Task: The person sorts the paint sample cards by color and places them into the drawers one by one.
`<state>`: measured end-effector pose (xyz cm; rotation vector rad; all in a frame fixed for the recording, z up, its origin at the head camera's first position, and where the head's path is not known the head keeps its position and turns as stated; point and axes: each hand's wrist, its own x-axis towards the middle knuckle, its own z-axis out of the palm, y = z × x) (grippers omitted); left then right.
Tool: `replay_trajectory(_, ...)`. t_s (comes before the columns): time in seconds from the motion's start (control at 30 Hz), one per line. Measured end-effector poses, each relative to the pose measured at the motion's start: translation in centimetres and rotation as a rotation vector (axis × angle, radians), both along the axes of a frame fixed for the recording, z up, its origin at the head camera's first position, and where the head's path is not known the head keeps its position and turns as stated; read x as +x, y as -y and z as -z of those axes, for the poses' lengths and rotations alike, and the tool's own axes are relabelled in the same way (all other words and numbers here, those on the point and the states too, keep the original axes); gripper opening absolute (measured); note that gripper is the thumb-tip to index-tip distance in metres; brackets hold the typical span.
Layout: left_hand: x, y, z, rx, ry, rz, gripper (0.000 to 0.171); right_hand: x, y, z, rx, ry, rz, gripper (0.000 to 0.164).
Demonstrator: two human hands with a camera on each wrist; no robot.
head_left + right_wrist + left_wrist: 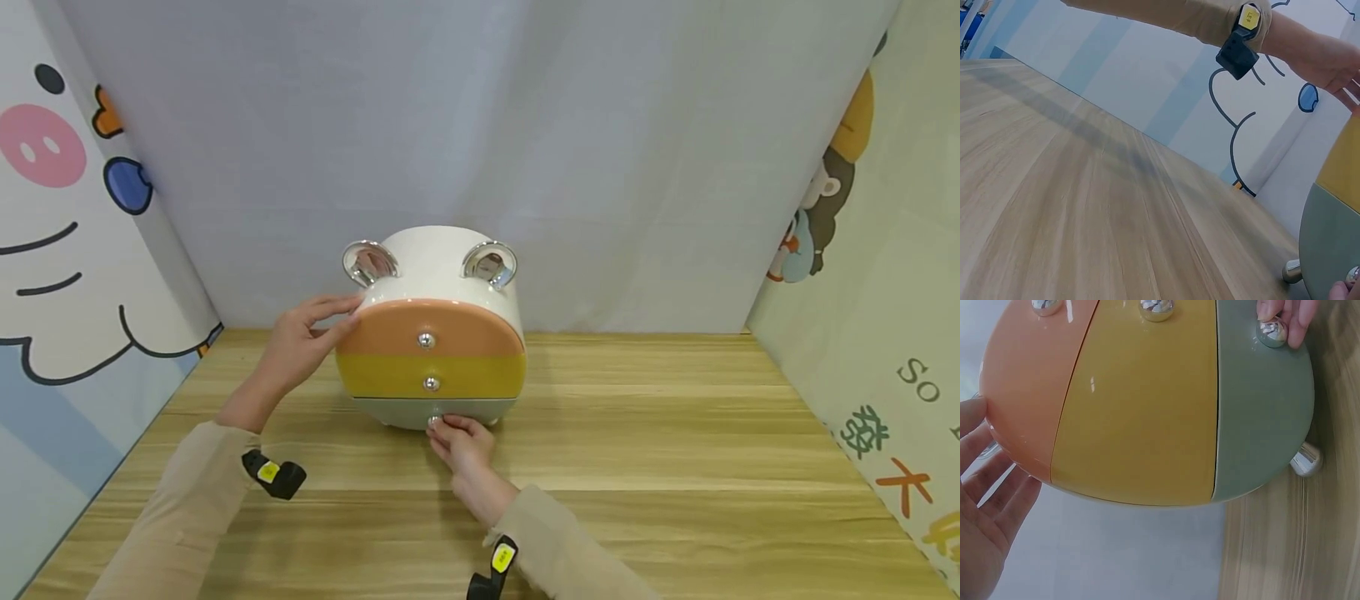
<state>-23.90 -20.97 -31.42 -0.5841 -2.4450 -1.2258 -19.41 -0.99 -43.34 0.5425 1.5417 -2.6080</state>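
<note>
A small rounded storage box with a white shell (435,250) and two silvery ears stands on the table. Its front has an orange drawer (386,329), a yellow drawer (386,375) and a grey-green drawer (393,407), each with a shiny round knob. My left hand (296,342) rests against the box's upper left side, its fingers extended along the edge. Low at the front, my right hand (468,450) pinches the bottom drawer's knob (1272,332) between thumb and fingers. All three drawers look closed. Most of my right hand lies outside both wrist views.
The wood-grain table (652,442) extends around the box. Behind it hangs a pale grey cloth (615,167). Cartoon-printed panels stand at the left (60,250) and right (847,333). A silvery foot (1307,459) supports the box.
</note>
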Motion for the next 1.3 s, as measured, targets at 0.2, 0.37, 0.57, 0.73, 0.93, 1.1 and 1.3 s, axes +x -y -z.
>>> replay_trajectory(0.2,0.0,0.0,0.0,-0.006,0.003,0.006,0.036,-0.1,0.0,0.0,0.003,0.006,0.002,0.016)
replay_trajectory(0.37,0.1,0.2,0.0,-0.006,-0.006,0.008,0.035,-0.3,0.2,0.1,0.001,0.007,0.002,0.016)
replay_trajectory(0.57,0.1,0.3,0.1,-0.008,-0.005,-0.001,0.035,-0.3,0.4,0.2,0.008,0.009,-0.002,0.018)
replay_trajectory(0.73,0.2,0.4,0.1,-0.005,-0.002,-0.004,0.035,-0.2,0.2,0.3,0.027,0.002,-0.033,0.016)
replay_trajectory(0.93,0.2,0.2,0.2,0.003,-0.016,-0.006,0.034,0.1,-1.6,-0.1,0.104,-0.002,-0.148,0.021)
replay_trajectory(1.1,0.3,-0.1,0.2,0.003,-0.015,0.013,0.034,0.2,-5.7,-1.7,0.3,-0.041,-0.333,0.039)
replay_trajectory(1.3,0.8,0.6,1.1,-0.137,-0.088,0.027,0.041,-0.3,-12.2,-3.5,0.594,-0.138,-0.381,0.035)
